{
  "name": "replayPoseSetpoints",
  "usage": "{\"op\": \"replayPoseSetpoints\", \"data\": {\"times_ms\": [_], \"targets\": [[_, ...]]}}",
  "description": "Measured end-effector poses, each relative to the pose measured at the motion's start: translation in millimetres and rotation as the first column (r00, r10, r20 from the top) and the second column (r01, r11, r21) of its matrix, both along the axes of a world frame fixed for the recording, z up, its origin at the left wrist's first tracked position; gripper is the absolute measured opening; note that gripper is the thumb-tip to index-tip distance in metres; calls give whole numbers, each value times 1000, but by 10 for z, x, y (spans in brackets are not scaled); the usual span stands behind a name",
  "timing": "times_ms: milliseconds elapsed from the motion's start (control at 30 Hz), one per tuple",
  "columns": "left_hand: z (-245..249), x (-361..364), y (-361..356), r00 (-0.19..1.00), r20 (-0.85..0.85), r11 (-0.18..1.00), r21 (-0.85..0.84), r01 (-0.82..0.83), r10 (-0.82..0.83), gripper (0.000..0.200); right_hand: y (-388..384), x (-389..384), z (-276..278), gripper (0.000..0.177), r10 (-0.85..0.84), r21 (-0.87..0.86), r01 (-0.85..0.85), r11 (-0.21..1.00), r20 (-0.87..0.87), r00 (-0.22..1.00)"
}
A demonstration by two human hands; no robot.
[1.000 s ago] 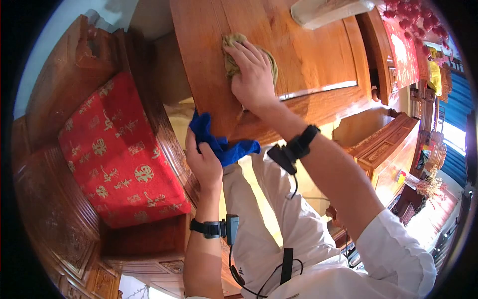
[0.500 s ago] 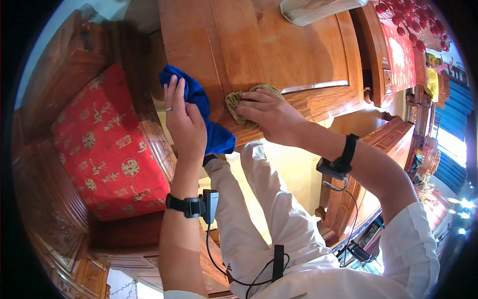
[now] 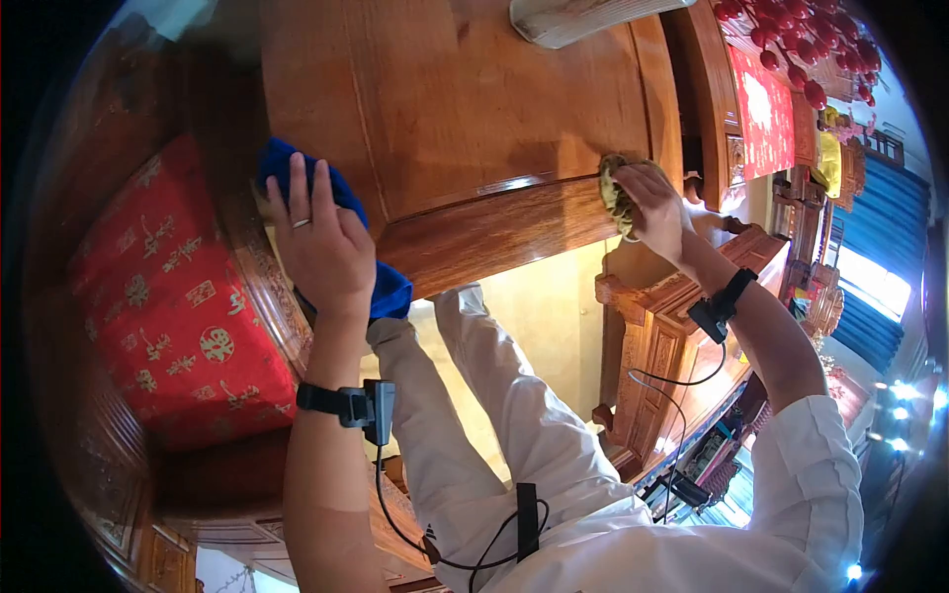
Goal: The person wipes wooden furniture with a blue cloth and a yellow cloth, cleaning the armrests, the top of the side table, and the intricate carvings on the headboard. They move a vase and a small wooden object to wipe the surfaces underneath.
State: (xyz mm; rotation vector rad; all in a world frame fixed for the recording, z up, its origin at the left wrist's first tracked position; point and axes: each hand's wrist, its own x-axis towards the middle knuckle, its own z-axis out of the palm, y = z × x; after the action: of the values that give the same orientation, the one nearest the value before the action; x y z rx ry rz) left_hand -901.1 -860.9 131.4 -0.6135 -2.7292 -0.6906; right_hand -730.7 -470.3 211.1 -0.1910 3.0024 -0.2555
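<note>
Your left hand (image 3: pixel 321 242) is flat, fingers spread, pressing the blue cloth (image 3: pixel 390 292) against the corner of the wooden table (image 3: pixel 494 99). Well off to its right, your right hand (image 3: pixel 657 203) is clenched on the tan rag (image 3: pixel 613 193) at the table's edge. Left of your left hand sits a red cushion (image 3: pixel 168 296).

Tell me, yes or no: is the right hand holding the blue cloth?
No, the right hand presses an olive cloth; the blue cloth is under the left hand.
</note>
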Motion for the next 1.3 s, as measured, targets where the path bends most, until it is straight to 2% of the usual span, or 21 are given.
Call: {"op": "replayPoseSetpoints", "data": {"times_ms": [33, 133, 267, 367, 433, 500, 533, 567, 600, 633, 667, 700, 767, 833, 900, 933, 967, 1100, 1167, 1233, 1300], "targets": [[-14, 4, -7, 1000, -16, 1000, -3, 9, -9, 45, 134, 73, 21, 51, -2, 9, 2, 1000, 6, 1000], [-28, 17, -12, 1000, -5, 1000, -27, -8, 8, 43, 491, 279, 13, 51, -202, 245, 178, 953, 75, 977], [-11, 26, -11, 1000, -5, 999, -41, -21, 21, 43, 604, 275, 51, 46, -153, 262, 131, 956, 67, 986], [-10, 51, -8, 1000, 3, 999, -32, -22, 22, 43, 725, 378, 51, 42, -585, 361, 516, 776, 107, 804], [-13, 38, 3, 1000, -12, 999, -30, -25, 25, 42, 898, 585, -36, 46, -598, 373, 548, 749, 24, 801], [6, 44, 8, 999, 22, 999, -38, -29, 30, 45, 893, 596, 36, 48, -901, 339, 835, 434, 145, 410], [0, 47, 11, 999, 25, 999, -39, -30, 31, 45, 985, 669, 40, 44, -913, 227, 888, 401, 181, 366], [-10, 54, 14, 1000, 11, 1000, -20, -24, 25, 45, 1028, 763, -64, 44, -912, 230, 886, 403, 185, 367], [-18, 50, 13, 1000, -7, 1000, 1, -24, 24, 44, 1081, 847, -226, 46, -883, -106, 896, 432, 152, 444], [-21, 26, 14, 999, -17, 999, 13, -46, 46, 44, 1192, 805, -360, 48, -851, -434, 787, 439, 81, 519], [-16, 21, 8, 999, -13, 999, 22, -40, 40, 44, 1062, 673, -446, 54, -855, -433, 784, 444, 58, 516], [-13, 38, -4, 1000, 0, 999, 25, -21, 21, 44, 903, 587, -544, 59, -884, -289, 855, 430, 56, 464], [4, 41, 6, 1000, 4, 1000, 21, -23, 23, 45, 667, 433, -683, 63, -846, -330, 781, 531, -144, 514], [-1, 44, 7, 999, 11, 999, 14, -34, 34, 45, 326, 305, -581, 65, -823, -484, 705, 518, -56, 566], [-9, 39, 9, 999, 13, 999, 20, -32, 31, 46, -183, 291, -612, 65, -812, -433, 729, 530, -12, 584], [-3, 45, 8, 999, 16, 999, 24, -35, 35, 46, -451, 262, -595, 64, -739, -466, 639, 613, -50, 672], [7, 58, 7, 999, 18, 999, 27, -34, 33, 46, -729, 178, -623, 66, -590, -342, 504, 793, -224, 776], [23, 35, 4, 999, 29, 1000, 6, -21, 21, 45, -1799, -4, -612, 66, -377, -376, 312, 872, -113, 919], [18, 28, -42, 999, 20, 999, -15, -28, 29, 45, -2103, -198, -440, 66, -207, -491, 160, 857, -44, 977], [14, 45, -17, 998, 46, 999, 41, -35, 33, 44, -1948, -218, -497, 70, -6, -394, -19, 919, -61, 998], [-23, 39, -57, 998, 47, 997, 68, -38, 34, 44, -1568, -137, -449, 64, -27, -382, -26, 924, -133, 991]]}}
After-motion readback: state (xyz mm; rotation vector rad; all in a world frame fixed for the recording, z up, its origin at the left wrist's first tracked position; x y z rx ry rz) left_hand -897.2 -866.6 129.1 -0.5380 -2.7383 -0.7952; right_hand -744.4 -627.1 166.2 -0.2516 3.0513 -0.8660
